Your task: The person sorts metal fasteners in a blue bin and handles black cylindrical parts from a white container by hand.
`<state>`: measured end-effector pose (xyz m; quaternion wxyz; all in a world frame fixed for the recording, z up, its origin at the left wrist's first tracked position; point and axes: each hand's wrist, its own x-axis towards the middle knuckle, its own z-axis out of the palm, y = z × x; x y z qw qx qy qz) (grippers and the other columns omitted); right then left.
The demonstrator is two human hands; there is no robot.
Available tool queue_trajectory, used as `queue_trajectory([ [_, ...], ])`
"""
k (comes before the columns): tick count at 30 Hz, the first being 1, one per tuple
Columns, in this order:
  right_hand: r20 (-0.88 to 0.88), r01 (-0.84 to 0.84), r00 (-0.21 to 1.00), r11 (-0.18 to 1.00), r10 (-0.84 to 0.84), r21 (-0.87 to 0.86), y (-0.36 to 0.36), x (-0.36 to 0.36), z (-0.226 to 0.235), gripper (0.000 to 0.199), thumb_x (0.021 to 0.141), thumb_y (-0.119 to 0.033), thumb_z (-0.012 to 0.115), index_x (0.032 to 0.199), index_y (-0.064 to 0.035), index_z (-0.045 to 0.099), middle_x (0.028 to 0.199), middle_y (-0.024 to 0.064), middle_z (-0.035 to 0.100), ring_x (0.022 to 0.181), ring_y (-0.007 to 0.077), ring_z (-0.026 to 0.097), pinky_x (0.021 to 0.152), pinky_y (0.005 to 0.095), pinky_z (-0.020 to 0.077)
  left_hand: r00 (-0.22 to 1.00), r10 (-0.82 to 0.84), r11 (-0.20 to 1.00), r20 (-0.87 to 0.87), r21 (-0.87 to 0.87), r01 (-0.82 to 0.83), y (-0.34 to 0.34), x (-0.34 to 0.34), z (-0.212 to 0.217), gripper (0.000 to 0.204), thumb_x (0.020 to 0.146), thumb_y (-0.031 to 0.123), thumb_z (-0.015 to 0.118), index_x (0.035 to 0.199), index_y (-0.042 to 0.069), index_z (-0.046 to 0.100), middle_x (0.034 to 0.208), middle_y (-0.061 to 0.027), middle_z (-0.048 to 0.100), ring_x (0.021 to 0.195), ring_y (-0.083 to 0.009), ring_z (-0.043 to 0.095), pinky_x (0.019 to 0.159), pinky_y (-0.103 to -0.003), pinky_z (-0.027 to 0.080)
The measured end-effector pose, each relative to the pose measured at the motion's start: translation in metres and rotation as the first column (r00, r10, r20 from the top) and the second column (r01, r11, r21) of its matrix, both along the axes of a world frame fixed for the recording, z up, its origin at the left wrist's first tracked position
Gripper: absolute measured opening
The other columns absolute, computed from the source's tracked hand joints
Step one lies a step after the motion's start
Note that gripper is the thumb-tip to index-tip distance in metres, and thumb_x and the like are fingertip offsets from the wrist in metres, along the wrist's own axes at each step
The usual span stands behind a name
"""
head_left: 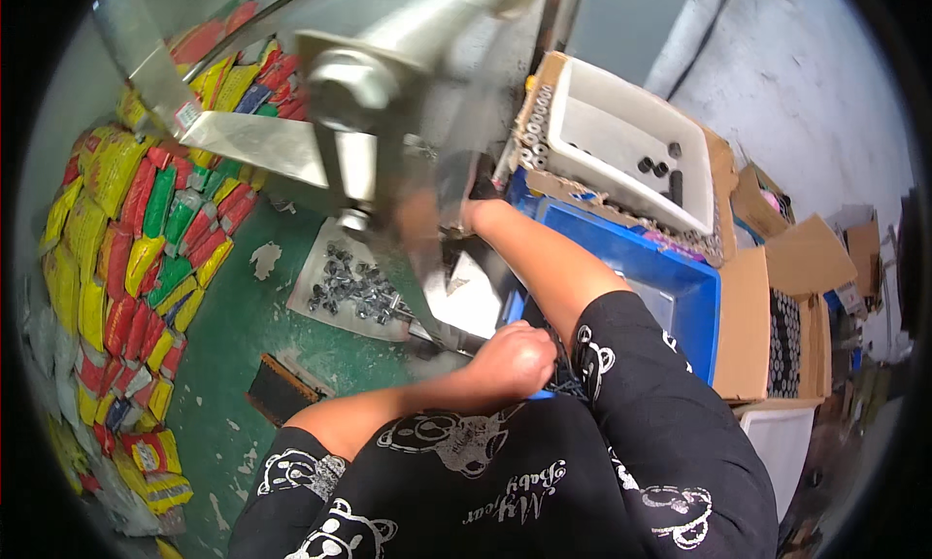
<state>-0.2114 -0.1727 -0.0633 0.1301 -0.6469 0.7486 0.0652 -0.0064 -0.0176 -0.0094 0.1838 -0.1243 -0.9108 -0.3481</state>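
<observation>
My left hand [517,361] is curled closed in front of my body, beside some dark cord-like pieces [568,370]. Its fingers face away, so what they hold, if anything, is hidden. My right arm reaches forward to a metal machine [354,88] with a large bolt and a lever. Up against that machine, my right hand [427,219] is smeared by motion and partly covered, so its fingers cannot be read. A white patch [476,297] shows below it. To the left, a pale sheet [306,292] bears a heap of small dark and metallic parts [354,282].
A blue crate [707,311] stands to the right, with a white bin [631,83] holding a few black cylinders beyond it. An open cardboard box [743,331] holds rows of round parts. Colourful stacked bags [136,258] line the left. A dark block [277,389] lies on the green floor.
</observation>
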Motion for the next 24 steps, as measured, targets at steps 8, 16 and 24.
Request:
queue_trajectory([
  [8, 0.454, 0.116, 0.889, 0.933, 0.054, -0.339, 0.126, -0.015, 0.082, 0.039, 0.086, -0.008, 0.054, 0.125, -0.0078, 0.060, 0.111, 0.0160, 0.068, 0.100, 0.0296, 0.066, 0.091, 0.0361, 0.0496, 0.997, 0.060, 0.996, 0.048, -0.067, -0.057, 0.006, -0.002, 0.008, 0.011, 0.072, 0.006, 0.062, 0.082, 0.006, 0.067, 0.077, -0.0098, 0.063, 0.073, -0.0319, 0.062, 0.068, -0.041, 0.048],
  [16, 0.079, 0.380, 0.924, 0.921, -0.374, -0.081, 0.367, -0.054, 0.068, 0.023, 0.079, -0.009, 0.055, 0.094, -0.0006, 0.070, 0.094, 0.0240, 0.067, 0.088, 0.0388, 0.065, 0.080, 0.0454, 0.0515, 0.993, 0.089, 0.990, 0.078, -0.114, -0.080, 0.012, -0.004, 0.015, 0.012, 0.073, 0.004, 0.061, 0.082, 0.006, 0.067, 0.080, -0.0110, 0.066, 0.075, -0.0320, 0.062, 0.071, -0.039, 0.049],
  [24, -0.031, 0.496, 0.864, 0.840, -0.502, 0.219, 0.431, -0.032, 0.015, 0.034, 0.070, -0.028, 0.080, 0.093, -0.0040, 0.071, 0.097, 0.0176, 0.069, 0.094, 0.0347, 0.066, 0.082, 0.0425, 0.0527, 0.983, 0.122, 0.978, 0.137, -0.184, -0.095, 0.019, -0.003, 0.018, 0.013, 0.073, 0.002, 0.060, 0.083, 0.004, 0.067, 0.081, -0.0126, 0.065, 0.078, -0.0319, 0.063, 0.072, -0.038, 0.050],
])
